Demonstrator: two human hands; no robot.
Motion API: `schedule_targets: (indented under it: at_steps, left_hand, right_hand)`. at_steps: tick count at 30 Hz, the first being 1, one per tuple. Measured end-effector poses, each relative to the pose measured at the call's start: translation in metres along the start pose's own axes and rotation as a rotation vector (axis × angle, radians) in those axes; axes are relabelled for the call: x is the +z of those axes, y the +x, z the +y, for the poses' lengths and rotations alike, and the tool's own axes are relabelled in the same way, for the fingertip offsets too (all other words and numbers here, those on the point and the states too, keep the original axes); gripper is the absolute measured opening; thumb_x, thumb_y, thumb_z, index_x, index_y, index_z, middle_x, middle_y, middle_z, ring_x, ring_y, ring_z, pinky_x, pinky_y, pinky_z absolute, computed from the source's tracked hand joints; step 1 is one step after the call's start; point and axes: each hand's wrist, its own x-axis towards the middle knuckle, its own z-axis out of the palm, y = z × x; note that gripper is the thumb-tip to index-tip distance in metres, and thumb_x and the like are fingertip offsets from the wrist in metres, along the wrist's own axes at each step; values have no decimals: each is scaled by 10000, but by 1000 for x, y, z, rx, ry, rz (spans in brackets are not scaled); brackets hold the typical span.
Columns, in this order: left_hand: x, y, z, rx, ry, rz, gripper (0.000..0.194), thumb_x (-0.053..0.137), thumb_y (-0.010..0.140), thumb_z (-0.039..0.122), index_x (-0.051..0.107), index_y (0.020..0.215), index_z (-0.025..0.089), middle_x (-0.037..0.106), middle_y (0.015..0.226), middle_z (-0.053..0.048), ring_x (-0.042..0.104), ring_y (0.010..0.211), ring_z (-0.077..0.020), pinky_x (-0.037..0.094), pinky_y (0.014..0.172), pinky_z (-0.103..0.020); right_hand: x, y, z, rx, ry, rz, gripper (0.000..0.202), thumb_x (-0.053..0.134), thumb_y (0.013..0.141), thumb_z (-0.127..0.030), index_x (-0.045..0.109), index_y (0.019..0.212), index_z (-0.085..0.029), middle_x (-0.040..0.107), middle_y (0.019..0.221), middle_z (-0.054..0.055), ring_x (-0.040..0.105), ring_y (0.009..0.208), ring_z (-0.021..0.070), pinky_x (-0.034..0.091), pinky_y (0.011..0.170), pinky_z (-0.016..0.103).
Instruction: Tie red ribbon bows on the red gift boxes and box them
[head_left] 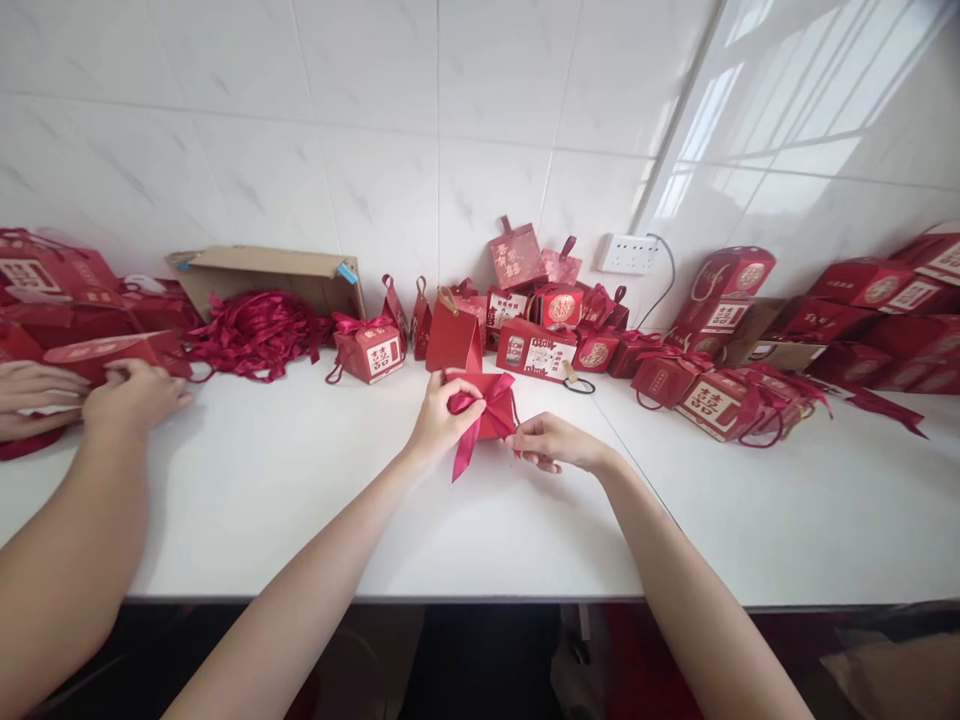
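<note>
left hand (pixel 448 415) pinches, right hand (pixel 551 442) too, its fingers curled.

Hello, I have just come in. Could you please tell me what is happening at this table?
A person's left hand pinches the ribbon on a small red box, while the right hand is at its right edge; what those fingers grip is too small to tell. To the left, another person's hands are at a different box. A ribbon heap and more boxes sit behind.
</note>
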Motion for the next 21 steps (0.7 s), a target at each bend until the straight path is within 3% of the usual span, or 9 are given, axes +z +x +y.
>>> schedule_targets:
  at_steps: [4,8,9,11,15,18,21]
  left_hand:
    - [1,0,2,-17,-15,-11,21,619,720,181,612,730,198,478,987,-37,491,1095,-190,348,1027,-334]
    - [4,-2,1,-9,-29,17,23,629,726,179,616,739,193,463,975,-37,503,1070,-186,362,1015,-332]
    - [4,-3,0,-1,-33,28,27,632,725,174,616,739,191,459,974,-39,495,1083,-190,360,1017,-333]
    - [6,-4,0,0,-33,35,33,638,723,168,618,740,189,450,965,-42,484,1098,-199,360,1018,-342]
    - [7,-5,1,-39,-31,11,43,644,726,182,630,761,202,432,970,-42,482,1077,-213,370,1010,-372]
    - [7,-5,1,-51,-41,3,42,642,731,194,638,770,208,426,965,-44,471,1086,-223,362,1020,-387]
    - [6,-5,2,-42,-55,-4,38,633,737,190,638,769,209,426,971,-50,453,1120,-234,348,1035,-393]
  right_hand:
    - [-7,-8,-2,24,-35,-79,443,626,708,-560,602,627,-125,473,479,-48,373,328,35,234,325,181]
    - [5,-17,-9,165,-94,-429,623,585,680,-664,649,962,-112,604,623,5,430,317,45,269,290,174]
    - [15,-18,-10,185,-79,-450,654,578,684,-670,613,1045,-126,618,664,8,449,321,49,286,285,172]
    - [40,-14,-11,170,-14,-327,627,555,721,-655,540,1107,-161,605,692,-13,489,338,60,322,279,167]
    - [86,3,-5,132,68,88,422,528,792,-567,508,941,-172,522,615,-49,522,341,95,359,252,188]
    - [100,14,-2,103,124,261,335,488,824,-507,503,833,-172,487,556,-52,493,310,94,338,240,192]
    - [101,17,-5,86,146,352,282,485,819,-454,491,781,-174,462,526,-58,464,294,83,317,241,186]
